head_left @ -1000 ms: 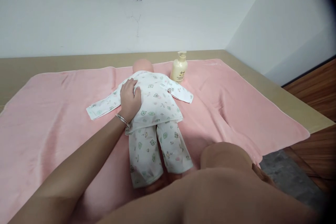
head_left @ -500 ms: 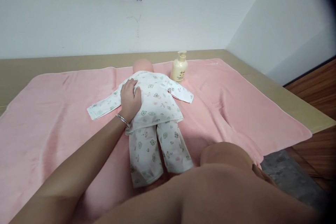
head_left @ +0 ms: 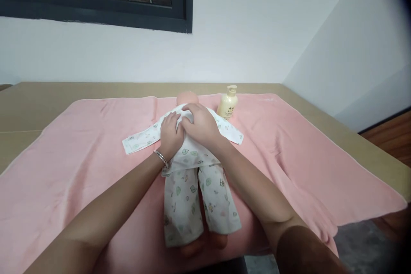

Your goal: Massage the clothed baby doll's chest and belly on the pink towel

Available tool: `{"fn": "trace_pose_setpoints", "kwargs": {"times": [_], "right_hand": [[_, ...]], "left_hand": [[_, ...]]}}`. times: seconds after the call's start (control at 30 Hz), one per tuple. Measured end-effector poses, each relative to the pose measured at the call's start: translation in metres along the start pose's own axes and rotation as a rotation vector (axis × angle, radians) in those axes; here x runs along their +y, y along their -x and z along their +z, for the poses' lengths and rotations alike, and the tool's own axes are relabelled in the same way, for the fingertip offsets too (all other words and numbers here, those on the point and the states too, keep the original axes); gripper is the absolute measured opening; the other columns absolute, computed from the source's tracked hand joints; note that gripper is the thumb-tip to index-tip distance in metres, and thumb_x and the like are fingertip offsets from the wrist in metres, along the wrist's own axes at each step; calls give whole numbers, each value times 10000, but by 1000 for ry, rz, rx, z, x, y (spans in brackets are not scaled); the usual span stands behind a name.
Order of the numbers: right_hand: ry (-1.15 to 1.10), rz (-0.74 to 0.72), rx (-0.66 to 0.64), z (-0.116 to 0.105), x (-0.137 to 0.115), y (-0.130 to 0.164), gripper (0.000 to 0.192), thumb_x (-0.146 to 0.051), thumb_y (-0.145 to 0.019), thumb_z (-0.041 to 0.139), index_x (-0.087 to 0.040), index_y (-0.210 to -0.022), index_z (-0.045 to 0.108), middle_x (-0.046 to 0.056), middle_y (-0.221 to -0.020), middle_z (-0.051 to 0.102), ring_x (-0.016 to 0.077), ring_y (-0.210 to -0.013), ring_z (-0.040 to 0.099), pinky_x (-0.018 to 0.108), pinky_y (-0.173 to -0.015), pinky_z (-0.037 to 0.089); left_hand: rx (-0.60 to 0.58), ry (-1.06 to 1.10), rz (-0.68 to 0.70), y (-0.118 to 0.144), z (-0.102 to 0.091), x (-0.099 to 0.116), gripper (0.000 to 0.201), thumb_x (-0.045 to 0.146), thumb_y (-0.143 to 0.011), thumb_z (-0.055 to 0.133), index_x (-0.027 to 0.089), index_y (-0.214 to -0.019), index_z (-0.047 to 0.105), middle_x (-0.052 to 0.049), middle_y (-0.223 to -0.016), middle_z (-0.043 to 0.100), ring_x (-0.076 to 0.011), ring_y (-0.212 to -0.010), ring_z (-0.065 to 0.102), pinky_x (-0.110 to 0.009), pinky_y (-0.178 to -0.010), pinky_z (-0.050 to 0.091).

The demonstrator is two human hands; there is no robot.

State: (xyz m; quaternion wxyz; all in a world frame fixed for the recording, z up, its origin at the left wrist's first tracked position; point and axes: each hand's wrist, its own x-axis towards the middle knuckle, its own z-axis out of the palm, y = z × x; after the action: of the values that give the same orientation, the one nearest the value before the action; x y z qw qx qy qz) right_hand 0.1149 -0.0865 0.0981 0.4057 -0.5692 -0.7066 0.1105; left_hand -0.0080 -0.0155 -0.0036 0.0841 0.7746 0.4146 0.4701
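Observation:
A baby doll in a white printed top (head_left: 195,160) and matching trousers (head_left: 183,205) lies stretched out, its bare head (head_left: 188,97) at the far end and its feet toward me. The left side of its torso is under my left hand (head_left: 171,135), which rests on the cloth with fingers extended and wears a silver bangle (head_left: 161,159). My right hand (head_left: 202,125) lies across the upper torso, fingers curved over the fabric and thumb apart. Both thumbs almost meet in the middle. Neither hand appears to grip anything.
Beneath the doll spreads a pink blanket (head_left: 96,145) over a tan tabletop (head_left: 128,90). A cream pump bottle (head_left: 227,103) stands beyond the doll's right-side sleeve. Behind are a white wall (head_left: 244,30) and a dark-framed window (head_left: 180,4).
My right arm, earlier blurred low in the foreground, now reaches forward with its hand on the doll's upper torso. My left hand stays on the doll. The view has tilted up.

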Motion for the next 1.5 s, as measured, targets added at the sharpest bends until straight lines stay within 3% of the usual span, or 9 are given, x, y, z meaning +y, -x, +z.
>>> {"fn": "trace_pose_setpoints", "kwargs": {"times": [0.13,0.23,0.37,0.47,0.63,0.97,1.2,1.33,1.5], "right_hand": [[254,-77,-113,28,57,-16,385,-252,-929,458,-157,-1279,587,93,-1403,520,238,-1332,413,375,-1148,262],[317,-27,-95,31,75,-17,423,-337,-989,393,-177,-1357,527,82,-1477,448,245,-1391,336,397,-1160,217],[460,118,-48,31,65,-11,461,-309,-1008,312,-61,-1339,518,201,-1389,510,286,-1336,406,410,-1129,249],[545,80,-87,38,47,-3,487,-258,-990,327,-9,-1386,463,253,-1425,451,328,-1358,376,440,-1131,239],[429,-94,-187,42,46,-1,468,-274,-1000,340,-128,-1428,458,142,-1540,335,294,-1445,233,464,-1173,164],[295,58,-93,39,71,-8,502,-409,-1014,359,-179,-1453,439,124,-1560,300,284,-1454,226,434,-1169,185],[405,235,-61,37,71,-9,540,-424,-1027,246,-131,-1440,434,187,-1507,374,282,-1439,258,516,-1170,97],[426,195,-80,34,79,-13,528,-377,-1017,267,-107,-1443,424,186,-1525,343,290,-1454,218,516,-1175,85],[424,18,-161,36,68,-11,524,-227,-992,253,-53,-1473,367,161,-1543,321,253,-1454,231,430,-1187,154]], "left_hand": [[24,-57,-15,-2,2,-1,370,286,-913,390,164,-1185,608,-126,-1279,615,-273,-1256,513,-481,-1122,366],[20,-84,-27,-2,1,1,363,276,-909,396,170,-1176,619,-122,-1271,616,-276,-1243,516,-482,-1114,373],[44,-111,-23,0,-1,4,342,269,-911,402,183,-1145,636,-126,-1261,603,-276,-1217,522,-481,-1086,400],[67,-119,-24,2,-2,5,339,260,-917,394,189,-1147,632,-128,-1299,569,-274,-1234,509,-479,-1078,407],[74,-102,-21,3,0,2,370,244,-936,356,153,-1204,594,-151,-1320,560,-275,-1246,494,-488,-1092,393],[77,-137,-13,4,1,1,352,248,-926,397,135,-1191,600,-152,-1322,576,-275,-1272,498,-485,-1104,396],[-125,-176,118,1,-3,0,439,252,-961,327,141,-1333,534,-111,-1486,464,-249,-1427,353,-506,-1203,261],[-235,-143,210,-1,-8,0,469,259,-961,321,143,-1379,501,-93,-1523,414,-221,-1456,301,-489,-1229,197],[-287,-68,-43,-18,-5,-5,509,315,-979,301,111,-1422,445,-114,-1535,386,-211,-1464,282,-448,-1227,196]]}}
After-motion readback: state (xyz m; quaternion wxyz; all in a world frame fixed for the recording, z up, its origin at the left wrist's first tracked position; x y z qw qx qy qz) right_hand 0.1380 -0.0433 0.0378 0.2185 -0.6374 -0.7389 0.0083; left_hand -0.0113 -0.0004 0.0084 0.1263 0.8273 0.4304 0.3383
